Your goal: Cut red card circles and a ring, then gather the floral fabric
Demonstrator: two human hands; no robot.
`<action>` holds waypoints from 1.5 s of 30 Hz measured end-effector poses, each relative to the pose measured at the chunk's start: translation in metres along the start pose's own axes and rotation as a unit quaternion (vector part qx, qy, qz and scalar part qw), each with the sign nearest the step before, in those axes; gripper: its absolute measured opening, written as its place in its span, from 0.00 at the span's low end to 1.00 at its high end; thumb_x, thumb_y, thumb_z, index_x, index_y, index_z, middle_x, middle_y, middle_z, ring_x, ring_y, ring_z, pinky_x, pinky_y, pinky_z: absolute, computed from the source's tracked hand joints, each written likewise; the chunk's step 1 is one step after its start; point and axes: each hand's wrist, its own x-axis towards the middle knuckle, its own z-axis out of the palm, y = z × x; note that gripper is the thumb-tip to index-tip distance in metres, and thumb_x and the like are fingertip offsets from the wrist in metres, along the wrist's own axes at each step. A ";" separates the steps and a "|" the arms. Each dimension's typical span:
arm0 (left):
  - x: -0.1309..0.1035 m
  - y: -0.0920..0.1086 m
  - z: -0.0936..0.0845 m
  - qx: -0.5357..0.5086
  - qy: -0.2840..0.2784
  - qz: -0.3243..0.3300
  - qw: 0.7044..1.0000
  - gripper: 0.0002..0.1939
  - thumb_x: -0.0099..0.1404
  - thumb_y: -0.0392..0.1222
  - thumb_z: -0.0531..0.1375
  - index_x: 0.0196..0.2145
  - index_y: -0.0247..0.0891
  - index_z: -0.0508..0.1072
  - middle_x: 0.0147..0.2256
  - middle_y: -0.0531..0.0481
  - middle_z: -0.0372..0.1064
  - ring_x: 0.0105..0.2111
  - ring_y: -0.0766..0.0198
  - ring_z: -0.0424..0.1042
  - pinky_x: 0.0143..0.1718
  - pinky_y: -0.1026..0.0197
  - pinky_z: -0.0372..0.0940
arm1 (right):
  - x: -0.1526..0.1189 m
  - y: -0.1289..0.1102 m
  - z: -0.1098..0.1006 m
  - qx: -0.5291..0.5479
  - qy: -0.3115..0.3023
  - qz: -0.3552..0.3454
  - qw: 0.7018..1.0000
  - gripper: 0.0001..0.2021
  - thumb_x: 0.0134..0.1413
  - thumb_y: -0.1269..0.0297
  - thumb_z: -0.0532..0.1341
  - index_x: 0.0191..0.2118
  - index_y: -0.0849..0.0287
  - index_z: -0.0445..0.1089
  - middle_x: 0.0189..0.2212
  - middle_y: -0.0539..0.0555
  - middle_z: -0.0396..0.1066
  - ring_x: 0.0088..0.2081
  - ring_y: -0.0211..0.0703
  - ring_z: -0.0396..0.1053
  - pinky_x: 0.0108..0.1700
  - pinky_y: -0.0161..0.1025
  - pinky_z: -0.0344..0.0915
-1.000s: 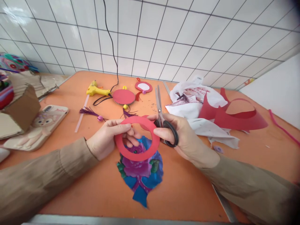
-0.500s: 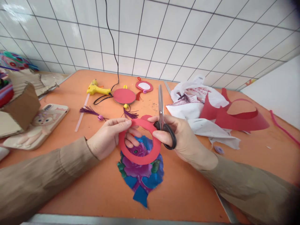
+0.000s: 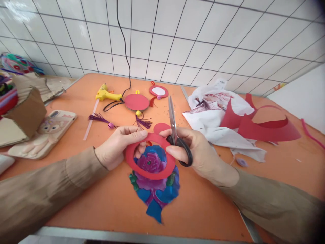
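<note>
Between my two hands is a red paper ring (image 3: 149, 175), tilted over a blue and purple flower-patterned cutout (image 3: 152, 186) on the table. My left hand (image 3: 122, 145) pinches its upper left edge between thumb and fingers. My right hand (image 3: 195, 149) grips black-handled scissors (image 3: 172, 117), blades pointing up and away, while its thumb and fingertips also touch the ring's right side. Just beyond the ring lies a small red disc (image 3: 161, 127), partly hidden. Farther back sits a larger red disc (image 3: 137, 101) with a yellow bell and purple tassel.
A yellow glue gun (image 3: 109, 95) with a black cord lies at the back left. Near it are a purple tassel (image 3: 98, 118) and a phone (image 3: 45, 135). A cardboard box (image 3: 29, 118) stands far left. Red paper scraps (image 3: 269, 127) and a white plastic bag (image 3: 236, 101) lie right.
The ring has tipped flatter and shifted slightly left, uncovering more of the flower cutout and the small red disc. Both hands keep their hold. The camera view has shifted slightly.
</note>
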 end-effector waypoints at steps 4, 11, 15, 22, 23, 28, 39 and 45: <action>0.001 0.003 0.002 -0.044 0.005 -0.025 0.999 0.14 0.55 0.41 0.64 0.16 0.32 0.70 0.14 0.53 0.65 0.14 0.74 0.61 0.17 0.72 0.56 | -0.002 -0.002 0.002 0.011 -0.009 0.015 1.000 0.13 0.42 0.61 0.66 0.37 0.56 0.69 0.23 0.47 0.65 0.24 0.35 0.60 0.26 0.34 0.62; -0.001 0.006 0.005 -0.042 -0.006 -0.035 0.998 0.15 0.54 0.40 0.65 0.15 0.32 0.70 0.14 0.53 0.65 0.14 0.74 0.61 0.17 0.71 0.56 | 0.000 -0.006 -0.006 0.016 -0.032 -0.018 0.999 0.14 0.43 0.63 0.66 0.39 0.58 0.69 0.25 0.48 0.65 0.26 0.36 0.63 0.29 0.35 0.65; -0.001 0.009 0.005 -0.012 0.007 -0.021 1.000 0.16 0.56 0.39 0.63 0.14 0.33 0.69 0.13 0.54 0.63 0.13 0.75 0.59 0.16 0.71 0.54 | -0.003 -0.017 -0.030 0.024 -0.070 -0.045 0.996 0.17 0.46 0.55 0.66 0.41 0.58 0.70 0.23 0.49 0.66 0.22 0.35 0.64 0.24 0.33 0.62; 0.003 0.003 0.000 -0.027 -0.001 0.030 0.999 0.11 0.58 0.39 0.60 0.23 0.30 0.74 0.23 0.43 0.73 0.22 0.65 0.71 0.27 0.66 0.66 | -0.006 -0.027 -0.049 0.037 -0.339 0.075 0.937 0.29 0.40 0.40 0.63 0.40 0.61 0.72 0.24 0.52 0.69 0.23 0.36 0.67 0.24 0.31 0.63; 0.003 0.002 -0.001 -0.045 -0.004 0.031 0.999 0.10 0.59 0.38 0.59 0.24 0.30 0.74 0.24 0.42 0.74 0.24 0.64 0.73 0.29 0.65 0.68 | -0.005 -0.027 -0.048 0.031 -0.352 0.090 0.931 0.29 0.40 0.40 0.63 0.40 0.61 0.72 0.24 0.52 0.69 0.23 0.36 0.67 0.24 0.31 0.64; 0.004 0.002 -0.001 -0.152 -0.004 0.025 0.988 0.08 0.60 0.35 0.58 0.23 0.33 0.70 0.25 0.44 0.75 0.28 0.61 0.76 0.34 0.62 0.70 | -0.004 -0.026 -0.048 0.045 -0.342 0.150 0.927 0.28 0.37 0.41 0.65 0.37 0.63 0.72 0.20 0.49 0.67 0.19 0.34 0.66 0.22 0.31 0.65; 0.001 -0.001 0.002 -0.179 -0.037 0.020 0.983 0.05 0.60 0.37 0.58 0.28 0.33 0.73 0.30 0.43 0.76 0.36 0.56 0.76 0.41 0.56 0.69 | 0.001 -0.022 -0.050 0.063 -0.348 0.132 0.926 0.26 0.45 0.43 0.62 0.38 0.65 0.71 0.21 0.52 0.70 0.18 0.36 0.68 0.21 0.32 0.64; -0.001 0.000 0.005 -0.184 -0.057 0.002 0.981 0.08 0.62 0.38 0.56 0.31 0.31 0.72 0.32 0.40 0.76 0.35 0.56 0.76 0.40 0.58 0.69 | 0.006 -0.017 -0.053 0.064 -0.384 0.132 0.911 0.26 0.46 0.43 0.62 0.40 0.64 0.70 0.24 0.52 0.71 0.19 0.34 0.68 0.21 0.30 0.64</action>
